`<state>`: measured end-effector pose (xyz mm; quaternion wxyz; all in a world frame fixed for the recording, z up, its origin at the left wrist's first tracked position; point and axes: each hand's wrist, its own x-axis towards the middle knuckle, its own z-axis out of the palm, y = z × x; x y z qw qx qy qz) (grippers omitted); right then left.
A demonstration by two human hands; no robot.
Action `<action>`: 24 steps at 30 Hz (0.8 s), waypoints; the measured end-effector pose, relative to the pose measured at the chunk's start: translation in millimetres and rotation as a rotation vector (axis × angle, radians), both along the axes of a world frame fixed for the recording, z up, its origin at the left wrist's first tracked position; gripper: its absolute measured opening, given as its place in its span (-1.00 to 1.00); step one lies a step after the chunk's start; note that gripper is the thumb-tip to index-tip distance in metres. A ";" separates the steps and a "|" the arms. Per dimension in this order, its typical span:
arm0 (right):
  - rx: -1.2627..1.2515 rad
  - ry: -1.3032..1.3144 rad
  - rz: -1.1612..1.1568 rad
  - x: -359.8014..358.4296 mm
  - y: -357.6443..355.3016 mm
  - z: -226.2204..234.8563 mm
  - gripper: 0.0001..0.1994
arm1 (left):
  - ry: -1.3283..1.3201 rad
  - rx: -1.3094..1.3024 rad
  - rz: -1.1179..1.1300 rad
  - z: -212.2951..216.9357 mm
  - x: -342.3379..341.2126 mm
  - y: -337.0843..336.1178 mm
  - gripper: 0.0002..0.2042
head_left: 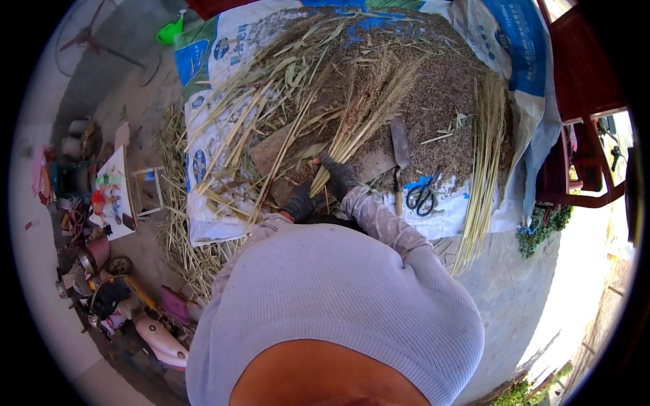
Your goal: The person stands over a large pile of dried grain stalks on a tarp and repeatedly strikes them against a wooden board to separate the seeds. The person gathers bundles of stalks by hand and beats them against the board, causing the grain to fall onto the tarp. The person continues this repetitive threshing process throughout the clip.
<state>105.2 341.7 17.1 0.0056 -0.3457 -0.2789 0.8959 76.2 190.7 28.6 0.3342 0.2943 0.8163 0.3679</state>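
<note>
A bundle of broomcorn stalks (365, 122) with feathery seed heads slants away from me. My right hand (340, 177), in a dark grey glove, is closed around its lower stems. My left hand (300, 201), gloved alike, is at the cut ends, its fingers curled against them and partly hidden. A wooden board (376, 164) lies under the bundle. To the right of my hands are a broad-bladed knife (400, 143) with a wooden handle and black scissors (424, 197). Loose leafy stalks (271, 111) spread out on the left.
Brown seed and chaff (440, 88) cover white and blue sacking (210, 128). A sorted bundle of stalks (486, 169) hangs over the near right edge. Red wooden furniture (586, 68) stands at right. A pink scooter (159, 338), a green watering can (169, 31) and clutter lie left.
</note>
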 end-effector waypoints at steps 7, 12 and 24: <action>-0.312 0.377 0.052 3.2 36.2 -15.0 -0.66 | 0.063 -0.176 -0.029 1.7 -7.3 -13.3 -0.54; -0.299 0.324 0.199 8.7 40.7 -0.8 -0.66 | 0.025 -0.226 -0.038 9.6 -8.8 -18.4 -0.51; 0.215 -0.134 0.191 9.2 42.9 2.4 -0.73 | -0.091 -0.162 0.246 2.7 -7.8 -16.1 -0.62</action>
